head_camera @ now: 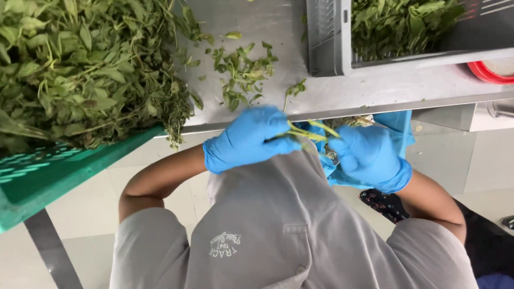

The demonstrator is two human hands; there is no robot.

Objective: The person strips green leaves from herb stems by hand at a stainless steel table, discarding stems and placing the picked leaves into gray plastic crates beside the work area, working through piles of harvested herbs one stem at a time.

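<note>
Gloved left hand [249,139] and right hand [369,155] both pinch one pale green stem [310,132] at the steel table [375,88] edge, green crate [37,176] of leaves left.

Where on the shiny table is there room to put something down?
Bare steel shows on the metal table between the green crate heaped with leafy stems and the grey plastic crate of picked leaves, above the small pile of loose leaves. Another bare strip runs below the grey crate. The front edge is crowded by the blue-gloved hands.
</note>
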